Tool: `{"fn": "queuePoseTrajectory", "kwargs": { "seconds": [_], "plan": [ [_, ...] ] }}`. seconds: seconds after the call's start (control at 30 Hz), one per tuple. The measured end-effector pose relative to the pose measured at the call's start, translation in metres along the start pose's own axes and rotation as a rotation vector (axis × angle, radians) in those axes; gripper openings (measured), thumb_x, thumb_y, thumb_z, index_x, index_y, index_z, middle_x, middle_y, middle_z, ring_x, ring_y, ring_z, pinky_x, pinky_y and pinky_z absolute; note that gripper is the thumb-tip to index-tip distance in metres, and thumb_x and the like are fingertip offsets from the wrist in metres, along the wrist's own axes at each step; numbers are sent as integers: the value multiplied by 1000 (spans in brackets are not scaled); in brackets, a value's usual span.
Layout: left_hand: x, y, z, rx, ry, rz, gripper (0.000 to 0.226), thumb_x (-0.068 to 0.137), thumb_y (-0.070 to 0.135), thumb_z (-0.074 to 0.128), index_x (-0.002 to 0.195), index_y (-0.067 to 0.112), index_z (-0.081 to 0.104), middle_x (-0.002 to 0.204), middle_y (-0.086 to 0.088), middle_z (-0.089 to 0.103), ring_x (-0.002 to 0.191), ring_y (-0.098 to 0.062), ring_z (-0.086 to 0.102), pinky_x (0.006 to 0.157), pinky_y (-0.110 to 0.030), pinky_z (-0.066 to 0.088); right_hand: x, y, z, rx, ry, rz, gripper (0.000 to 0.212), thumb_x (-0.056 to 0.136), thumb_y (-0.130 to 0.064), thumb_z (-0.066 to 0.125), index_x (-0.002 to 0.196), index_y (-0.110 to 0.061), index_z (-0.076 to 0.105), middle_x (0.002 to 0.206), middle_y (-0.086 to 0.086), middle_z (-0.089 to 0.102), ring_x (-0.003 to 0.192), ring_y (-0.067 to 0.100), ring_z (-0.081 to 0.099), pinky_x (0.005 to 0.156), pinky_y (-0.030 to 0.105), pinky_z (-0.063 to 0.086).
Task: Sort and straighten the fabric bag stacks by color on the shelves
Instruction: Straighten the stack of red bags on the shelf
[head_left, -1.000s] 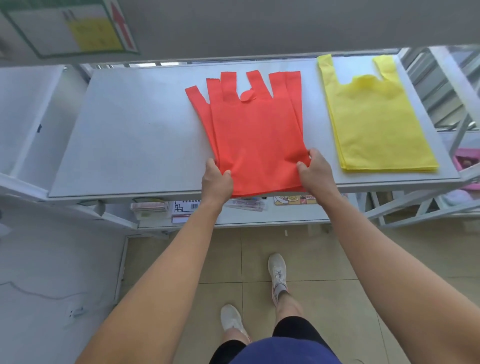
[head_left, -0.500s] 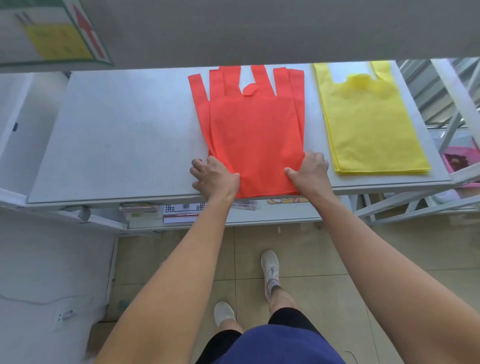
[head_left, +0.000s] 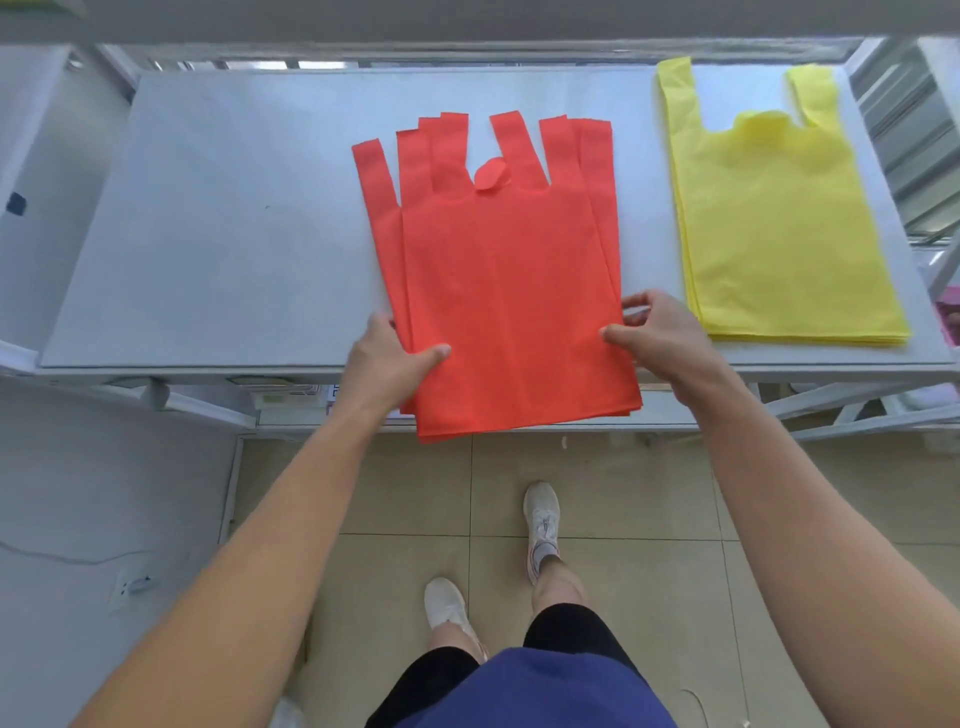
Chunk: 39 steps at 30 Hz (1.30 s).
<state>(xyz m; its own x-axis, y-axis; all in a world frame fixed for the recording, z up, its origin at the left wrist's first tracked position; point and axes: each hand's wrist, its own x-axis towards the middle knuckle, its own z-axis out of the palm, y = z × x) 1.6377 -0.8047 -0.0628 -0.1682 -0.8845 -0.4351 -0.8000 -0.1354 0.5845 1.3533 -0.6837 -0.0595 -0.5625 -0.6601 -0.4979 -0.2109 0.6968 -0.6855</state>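
Both hands, left hand (head_left: 387, 358) and right hand (head_left: 655, 332), pinch the red bag stack (head_left: 509, 291) overhanging the shelf (head_left: 218, 249) front edge; next, its fanned handles need squaring.

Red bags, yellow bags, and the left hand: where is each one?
red bags (head_left: 506, 291): head view, middle of the top bag's body.
yellow bags (head_left: 779, 234): head view, middle of the stack.
left hand (head_left: 387, 364): head view, back of the hand.
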Motion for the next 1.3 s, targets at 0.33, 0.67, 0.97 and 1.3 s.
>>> {"fn": "queuePoseTrajectory", "kwargs": {
  "seconds": [0.33, 0.67, 0.97, 1.3],
  "plan": [
    [124, 68, -8, 253, 333, 43, 85, 81, 62, 78, 139, 8, 49, 145, -15, 37, 138, -33, 40, 109, -52, 45, 104, -77, 11, -287, 213, -285, 69, 90, -28, 67, 151, -6, 42, 141, 16, 53, 135, 35, 47, 112, 40, 38],
    [148, 101, 1, -19, 252, 53, 56, 88, 19, 73, 140, 14, 54, 126, -5, 65, 120, -26, 62, 107, -37, 45, 167, -101, 10, -158, 187, -239, 34, 88, -41, 73, 100, -9, 73, 101, 9, 75, 100, 28, 70, 89, 41, 56],
    [134, 87, 14, -187, 238, 303, 45, 99, 15, 60, 143, 12, 51, 138, -3, 62, 129, -23, 57, 98, -19, 37, 152, -65, -3, 78, 202, -256, 29, 91, -35, 59, 112, -20, 72, 108, 3, 74, 103, 22, 71, 94, 45, 58],
    [132, 102, 24, 49, 279, 295, 71, 89, 9, 48, 157, 20, 36, 132, -12, 64, 119, -35, 62, 96, -40, 49, 161, -68, -3, 13, 211, -131, 20, 90, -20, 58, 102, -10, 71, 102, 9, 75, 93, 27, 72, 84, 41, 61]
  ]
}}
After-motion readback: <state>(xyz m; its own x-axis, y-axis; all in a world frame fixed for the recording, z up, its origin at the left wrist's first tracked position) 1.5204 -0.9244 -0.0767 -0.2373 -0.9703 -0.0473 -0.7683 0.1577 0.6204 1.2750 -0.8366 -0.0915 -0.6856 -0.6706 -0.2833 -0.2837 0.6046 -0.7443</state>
